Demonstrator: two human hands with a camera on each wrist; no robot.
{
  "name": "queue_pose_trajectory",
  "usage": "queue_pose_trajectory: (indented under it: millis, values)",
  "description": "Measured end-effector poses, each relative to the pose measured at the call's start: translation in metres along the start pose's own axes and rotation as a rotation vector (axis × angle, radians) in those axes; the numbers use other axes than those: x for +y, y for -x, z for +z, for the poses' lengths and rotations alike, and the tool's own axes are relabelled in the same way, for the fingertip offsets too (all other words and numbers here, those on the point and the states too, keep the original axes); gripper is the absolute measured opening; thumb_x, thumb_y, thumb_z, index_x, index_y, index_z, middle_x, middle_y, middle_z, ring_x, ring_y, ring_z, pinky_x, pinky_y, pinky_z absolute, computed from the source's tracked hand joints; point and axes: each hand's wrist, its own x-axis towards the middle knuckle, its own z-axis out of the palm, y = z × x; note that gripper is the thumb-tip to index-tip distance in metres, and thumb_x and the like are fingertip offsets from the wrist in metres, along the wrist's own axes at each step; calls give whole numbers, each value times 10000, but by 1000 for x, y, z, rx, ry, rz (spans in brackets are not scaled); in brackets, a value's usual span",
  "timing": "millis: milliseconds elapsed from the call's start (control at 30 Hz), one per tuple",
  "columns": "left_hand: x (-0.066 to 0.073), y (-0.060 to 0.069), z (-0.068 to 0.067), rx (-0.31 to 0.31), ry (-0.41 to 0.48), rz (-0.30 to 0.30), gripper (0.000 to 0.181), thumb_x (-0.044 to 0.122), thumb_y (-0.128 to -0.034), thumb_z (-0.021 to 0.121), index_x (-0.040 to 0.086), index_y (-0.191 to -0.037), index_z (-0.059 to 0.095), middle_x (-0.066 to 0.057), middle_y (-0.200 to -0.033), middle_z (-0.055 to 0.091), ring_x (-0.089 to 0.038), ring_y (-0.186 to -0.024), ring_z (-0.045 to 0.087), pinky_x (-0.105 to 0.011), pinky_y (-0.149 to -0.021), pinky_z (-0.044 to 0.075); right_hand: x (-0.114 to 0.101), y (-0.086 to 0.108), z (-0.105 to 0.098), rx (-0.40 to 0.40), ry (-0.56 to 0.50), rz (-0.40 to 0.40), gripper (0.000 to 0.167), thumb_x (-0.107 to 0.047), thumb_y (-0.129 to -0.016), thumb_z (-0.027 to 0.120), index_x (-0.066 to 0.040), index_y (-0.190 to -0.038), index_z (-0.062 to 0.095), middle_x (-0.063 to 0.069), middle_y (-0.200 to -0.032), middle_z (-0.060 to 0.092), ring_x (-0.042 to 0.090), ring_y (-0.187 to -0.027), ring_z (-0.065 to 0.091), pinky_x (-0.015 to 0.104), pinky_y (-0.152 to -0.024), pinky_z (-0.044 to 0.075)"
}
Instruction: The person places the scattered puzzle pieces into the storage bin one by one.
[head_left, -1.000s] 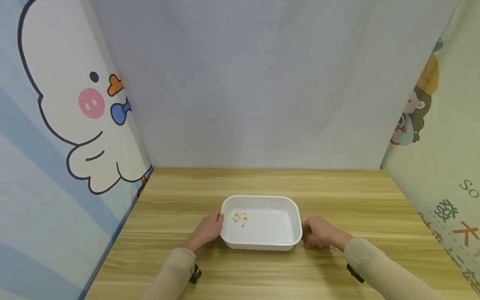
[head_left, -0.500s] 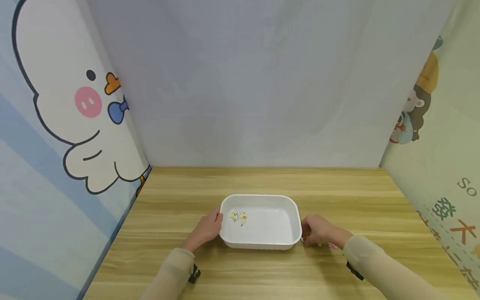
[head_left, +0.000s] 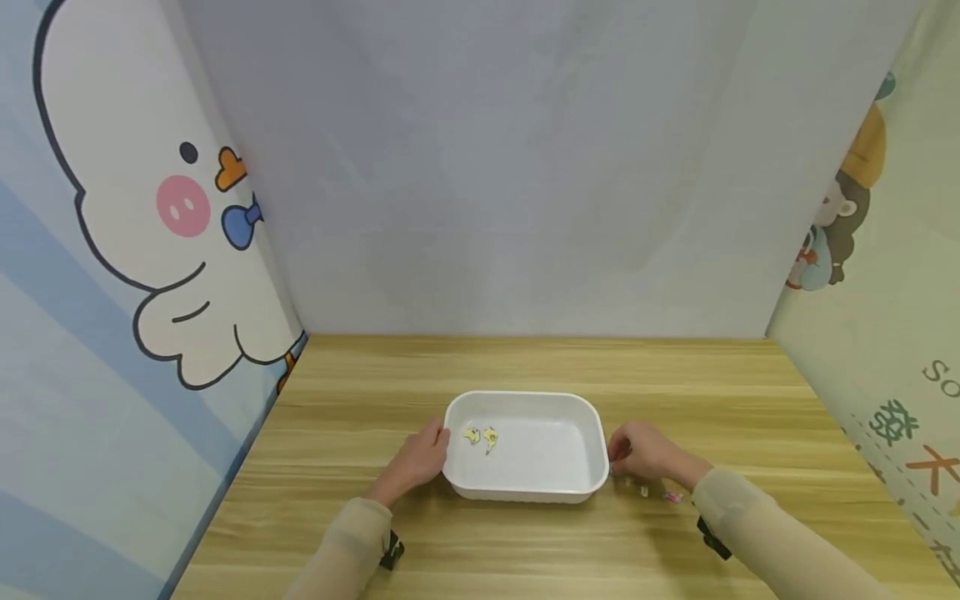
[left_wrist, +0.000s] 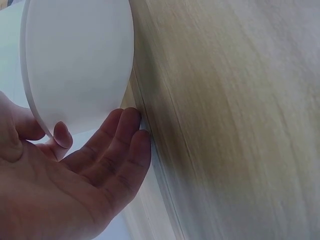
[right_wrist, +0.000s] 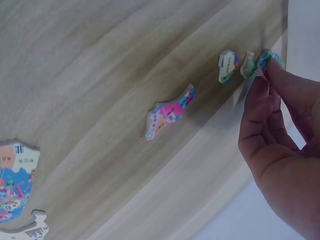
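My left hand (head_left: 417, 454) holds the left end of a white plastic basin (head_left: 525, 497). In the left wrist view, its thumb and index finger are at the basin's rim, and the other fingers lie along the outer wall. Beside the basin's right end, my right hand (head_left: 651, 450) pinches a small blue-green printed puzzle piece (right_wrist: 265, 59) between thumb and fingers, at table level. A green piece (right_wrist: 248, 65) and a cream piece (right_wrist: 227, 66) lie close to those fingertips. Farther off is a long pink piece (right_wrist: 170, 112). Inside the basin rest two yellow pieces (head_left: 472, 435).
At the edge of the right wrist view lie a larger blue-and-orange piece (right_wrist: 16, 180) and a whitish piece (right_wrist: 30, 229). The wooden table (head_left: 360, 367) runs back to a pale curtain (head_left: 525, 208). Printed cloths hang at both sides.
My right hand has shifted slightly away from me, uncovering small pieces on the table near it. My left hand keeps its place at the basin.
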Motion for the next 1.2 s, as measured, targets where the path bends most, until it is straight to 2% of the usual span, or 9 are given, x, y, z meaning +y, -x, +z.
queue_pose_trajectory:
  millis: [200, 333, 500, 733, 1200]
  values:
    - [-1, -1, 1, 1, -8, 3, 185, 207, -1036, 338, 70, -1019, 462, -64, -748, 488, -195, -628, 460, -316, -551, 373, 1, 1, -6, -22, 13, 37, 114, 51, -716, 728, -35, -776, 682, -28, -709, 624, 109, -660, 562, 284, -611, 489]
    - [0, -2, 1, -4, -1, 0, 222, 217, -1038, 333, 54, -1079, 479, -63, -758, 498, -194, -633, 467, -318, -556, 383, -1, 1, -13, -33, 13, 43, 87, 40, -735, 713, -22, -791, 690, -13, -722, 635, 115, -676, 564, 313, -631, 483]
    - [1, -1, 0, -3, 3, -4, 223, 215, -1037, 333, 54, -1081, 482, -65, -754, 500, -194, -630, 467, -321, -556, 386, -2, -2, -23, -34, 16, 30, 47, 30, -769, 699, 7, -810, 693, 15, -747, 656, 136, -703, 580, 328, -647, 486]
    - [2, -1, -1, 7, -4, 5, 234, 210, -1037, 326, 48, -1048, 495, -59, -736, 489, -188, -599, 453, -319, -537, 379, -9, -7, -35, -33, -38, 116, 41, 23, -843, 673, 61, -838, 661, 29, -781, 646, 158, -702, 594, 313, -620, 500]
    - [1, 0, 0, 6, 0, -9, 239, 221, -1035, 329, 54, -1057, 499, -60, -745, 503, -190, -607, 464, -320, -544, 384, -19, -13, -51, -7, -19, 171, 36, 8, -848, 682, 3, -881, 695, 31, -795, 659, 227, -724, 621, 338, -609, 511]
